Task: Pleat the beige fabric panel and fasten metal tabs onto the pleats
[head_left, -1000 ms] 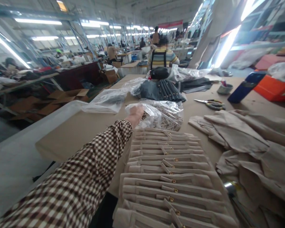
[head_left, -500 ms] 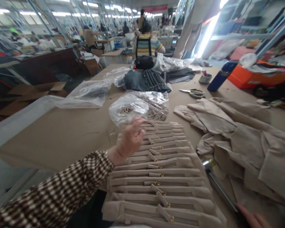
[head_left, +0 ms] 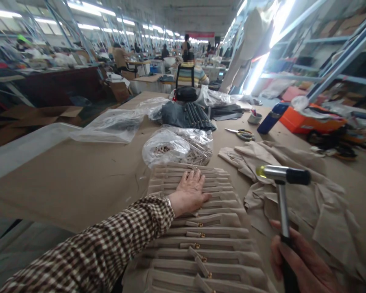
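Note:
My left hand (head_left: 190, 193) lies flat with its fingers spread on an overlapping row of beige zippered fabric pieces (head_left: 219, 234). Small gold zipper sliders with fabric pulls show along the row, and the hand covers some of them. At the right, my right hand (head_left: 301, 260) is wrapped round the black handle of a mallet (head_left: 282, 207). The mallet is raised upright, its metal head carrying a yellow face on the left and a black one on the right. Behind the row sits a clear plastic bag (head_left: 173, 142) of small beige strips.
Crumpled beige fabric (head_left: 305, 179) lies to the right. Farther back are snips (head_left: 242, 133), a small cup (head_left: 255, 118), a blue upright object (head_left: 272, 118), an orange box (head_left: 308, 122) and dark zippered pieces (head_left: 186, 116). Clear plastic sheeting (head_left: 110, 124) lies left; people sit beyond.
My left hand has come down from above the row and now lies flat, farther right. My right hand has lifted the mallet from low beside the row to upright.

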A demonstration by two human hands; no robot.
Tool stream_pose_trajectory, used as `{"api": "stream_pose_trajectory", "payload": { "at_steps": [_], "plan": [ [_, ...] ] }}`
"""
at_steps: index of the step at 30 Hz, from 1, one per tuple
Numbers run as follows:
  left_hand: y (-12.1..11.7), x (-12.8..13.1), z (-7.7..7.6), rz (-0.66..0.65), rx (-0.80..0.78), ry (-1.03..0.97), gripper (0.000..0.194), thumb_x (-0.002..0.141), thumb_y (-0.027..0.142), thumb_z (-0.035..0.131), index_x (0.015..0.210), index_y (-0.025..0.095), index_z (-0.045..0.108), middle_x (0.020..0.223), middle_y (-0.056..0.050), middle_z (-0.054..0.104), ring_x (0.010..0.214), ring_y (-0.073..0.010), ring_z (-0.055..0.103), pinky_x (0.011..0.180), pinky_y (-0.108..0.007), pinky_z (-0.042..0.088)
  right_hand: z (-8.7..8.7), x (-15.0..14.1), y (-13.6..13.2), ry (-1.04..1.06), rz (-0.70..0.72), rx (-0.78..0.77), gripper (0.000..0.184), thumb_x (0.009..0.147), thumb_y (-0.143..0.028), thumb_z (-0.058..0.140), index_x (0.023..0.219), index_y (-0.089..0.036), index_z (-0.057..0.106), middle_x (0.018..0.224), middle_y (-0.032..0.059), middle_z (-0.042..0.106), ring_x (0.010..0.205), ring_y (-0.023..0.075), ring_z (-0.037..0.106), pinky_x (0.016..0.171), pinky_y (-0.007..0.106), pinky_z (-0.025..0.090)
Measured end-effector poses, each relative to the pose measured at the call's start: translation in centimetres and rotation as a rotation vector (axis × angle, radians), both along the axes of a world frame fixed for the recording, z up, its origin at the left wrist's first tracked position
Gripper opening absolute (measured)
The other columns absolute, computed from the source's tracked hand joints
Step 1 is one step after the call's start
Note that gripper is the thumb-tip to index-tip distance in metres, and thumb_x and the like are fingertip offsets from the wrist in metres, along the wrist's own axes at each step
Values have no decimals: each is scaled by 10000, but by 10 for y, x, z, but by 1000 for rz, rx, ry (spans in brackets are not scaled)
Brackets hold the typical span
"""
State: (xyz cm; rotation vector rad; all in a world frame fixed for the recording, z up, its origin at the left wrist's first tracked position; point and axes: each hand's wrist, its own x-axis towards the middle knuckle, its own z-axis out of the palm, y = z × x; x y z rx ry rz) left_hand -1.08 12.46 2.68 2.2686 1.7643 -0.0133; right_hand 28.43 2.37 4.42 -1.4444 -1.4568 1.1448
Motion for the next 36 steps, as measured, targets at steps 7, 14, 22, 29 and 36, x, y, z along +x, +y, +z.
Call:
{"api": "stream_pose_trajectory", "payload": {
  "at_steps": [7, 14, 22, 29, 36],
  "plan": [
    [-10, 2, 6, -33, 85, -34, 712, 949, 588, 322, 1463, 99, 383, 1564, -163, 270, 1447, -339, 208, 1180, -499, 170, -3, -75, 58, -93, 253, -39, 452, 894, -474, 463, 1238, -181, 475, 561, -72, 441, 424, 97, 385, 390, 204, 318],
    [18, -18, 9, 29, 91, 33, 626, 977, 482, 304, 1467, 98, 370, 1552, -137, 310, 1439, -359, 213, 1171, -557, 157, -20, -83, 67, -76, 287, -212, 423, 830, -434, 421, 1171, -186, 452, 632, -65, 435, 423, 104, 397, 365, 220, 321],
    [5, -19, -6, 27, 95, 38, 588, 977, 384, 304, 1476, 77, 348, 1546, -146, 317, 1418, -319, 293, 1182, -485, 197, -19, -71, 75, -288, 357, -53, 401, 867, -411, 402, 1173, -175, 509, 597, -49, 472, 461, 130, 454, 439, 241, 370],
    [-6, -23, -5, -36, 144, 43, 568, 951, 301, 357, 1456, 42, 343, 1533, -177, 330, 1408, -312, 315, 1174, -439, 240, -11, -68, 95, -596, 373, 186, 436, 908, -391, 339, 1203, -172, 572, 619, 16, 611, 524, 179, 552, 526, 277, 395],
    [-10, -24, -9, 14, 107, 35, 582, 972, 316, 309, 1467, 9, 317, 1541, -194, 300, 1436, -310, 258, 1188, -425, 216, -10, -71, 95, -629, 448, 194, 392, 932, -332, 340, 1215, -194, 575, 723, 43, 675, 629, 187, 621, 614, 275, 452]
  ]
}}
